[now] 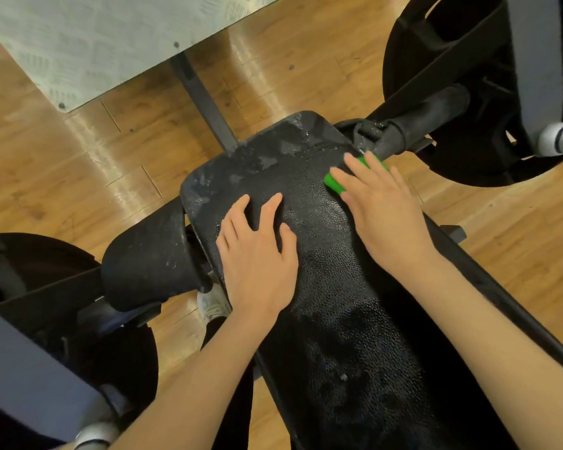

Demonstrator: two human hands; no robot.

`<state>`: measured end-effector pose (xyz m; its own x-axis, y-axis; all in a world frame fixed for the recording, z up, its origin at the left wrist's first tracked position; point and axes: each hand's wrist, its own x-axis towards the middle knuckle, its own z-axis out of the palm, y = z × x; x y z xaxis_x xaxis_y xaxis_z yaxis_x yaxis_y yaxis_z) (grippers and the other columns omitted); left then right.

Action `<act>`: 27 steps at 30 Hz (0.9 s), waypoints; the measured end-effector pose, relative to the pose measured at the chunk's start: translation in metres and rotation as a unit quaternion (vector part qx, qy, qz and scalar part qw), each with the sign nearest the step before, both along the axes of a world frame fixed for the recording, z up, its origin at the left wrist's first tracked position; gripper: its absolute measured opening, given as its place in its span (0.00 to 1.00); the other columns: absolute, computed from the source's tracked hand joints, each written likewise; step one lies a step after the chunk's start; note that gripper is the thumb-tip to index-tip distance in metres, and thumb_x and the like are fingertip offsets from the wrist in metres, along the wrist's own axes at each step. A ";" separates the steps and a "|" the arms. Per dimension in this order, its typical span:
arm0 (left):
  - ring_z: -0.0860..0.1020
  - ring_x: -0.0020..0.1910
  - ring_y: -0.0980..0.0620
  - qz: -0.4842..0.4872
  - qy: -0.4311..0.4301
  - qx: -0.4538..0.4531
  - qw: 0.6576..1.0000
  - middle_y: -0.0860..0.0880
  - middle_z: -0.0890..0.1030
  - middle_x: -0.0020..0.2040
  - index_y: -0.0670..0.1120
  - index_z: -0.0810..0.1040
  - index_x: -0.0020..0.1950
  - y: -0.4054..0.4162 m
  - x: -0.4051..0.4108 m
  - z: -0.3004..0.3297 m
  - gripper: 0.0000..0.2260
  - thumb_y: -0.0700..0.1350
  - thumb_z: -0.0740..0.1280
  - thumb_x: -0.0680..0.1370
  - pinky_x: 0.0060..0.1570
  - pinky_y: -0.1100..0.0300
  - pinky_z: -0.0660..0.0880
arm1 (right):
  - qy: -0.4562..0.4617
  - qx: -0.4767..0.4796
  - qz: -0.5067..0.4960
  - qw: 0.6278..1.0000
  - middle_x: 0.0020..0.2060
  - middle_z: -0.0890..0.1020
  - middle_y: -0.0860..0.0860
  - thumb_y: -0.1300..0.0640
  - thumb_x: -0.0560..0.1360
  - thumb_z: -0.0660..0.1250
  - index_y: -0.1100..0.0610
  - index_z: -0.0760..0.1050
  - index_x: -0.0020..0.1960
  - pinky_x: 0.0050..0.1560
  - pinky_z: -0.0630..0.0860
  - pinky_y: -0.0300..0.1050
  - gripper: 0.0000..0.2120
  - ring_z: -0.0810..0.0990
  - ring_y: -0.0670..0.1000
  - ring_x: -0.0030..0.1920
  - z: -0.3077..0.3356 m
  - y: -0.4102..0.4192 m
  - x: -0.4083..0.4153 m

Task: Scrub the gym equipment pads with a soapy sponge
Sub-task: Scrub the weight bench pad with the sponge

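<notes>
The right hand (382, 209) presses a green sponge (333, 184) flat under spread fingers at the bench pad's (325, 254) far right edge, apparently soapy, while the left hand (257, 251) braces open-palmed alongside, the pad's length running toward the person.

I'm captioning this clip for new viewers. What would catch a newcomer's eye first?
The bright green sponge under the right hand, at the far right edge of the wet black textured bench pad. The left hand lies flat on the pad's middle, and soapy streaks mark its far end.
</notes>
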<state>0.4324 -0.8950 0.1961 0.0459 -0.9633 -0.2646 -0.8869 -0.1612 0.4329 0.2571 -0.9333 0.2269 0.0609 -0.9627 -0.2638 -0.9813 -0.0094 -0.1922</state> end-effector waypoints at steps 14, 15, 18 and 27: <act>0.62 0.74 0.45 -0.004 -0.002 0.011 1.000 0.45 0.64 0.74 0.56 0.67 0.74 -0.001 0.000 0.002 0.22 0.54 0.51 0.81 0.70 0.46 0.63 | -0.004 -0.012 -0.003 1.000 0.72 0.69 0.56 0.59 0.82 0.58 0.57 0.70 0.71 0.72 0.59 0.61 0.18 0.63 0.60 0.74 -0.012 -0.011 -0.008; 0.62 0.74 0.44 -0.004 -0.003 0.010 1.000 0.45 0.64 0.74 0.56 0.67 0.74 -0.001 0.000 0.002 0.22 0.54 0.51 0.81 0.69 0.46 0.63 | 0.001 -0.007 -0.002 1.000 0.72 0.69 0.56 0.59 0.82 0.57 0.57 0.69 0.72 0.72 0.58 0.61 0.18 0.63 0.60 0.74 -0.016 -0.017 -0.007; 0.62 0.74 0.44 -0.006 -0.003 0.010 1.000 0.45 0.64 0.75 0.56 0.67 0.74 -0.002 0.000 0.003 0.22 0.55 0.50 0.81 0.70 0.45 0.64 | -0.009 0.036 -0.008 0.999 0.75 0.64 0.53 0.57 0.83 0.53 0.55 0.65 0.74 0.73 0.53 0.59 0.19 0.57 0.58 0.76 -0.038 -0.074 0.003; 0.65 0.71 0.43 -0.054 -0.003 0.006 0.999 0.43 0.66 0.73 0.54 0.68 0.75 -0.012 0.009 -0.001 0.24 0.55 0.51 0.80 0.69 0.46 0.65 | 0.022 -0.012 0.013 1.000 0.74 0.66 0.54 0.58 0.82 0.56 0.55 0.67 0.73 0.74 0.54 0.60 0.20 0.59 0.58 0.76 -0.024 -0.033 0.008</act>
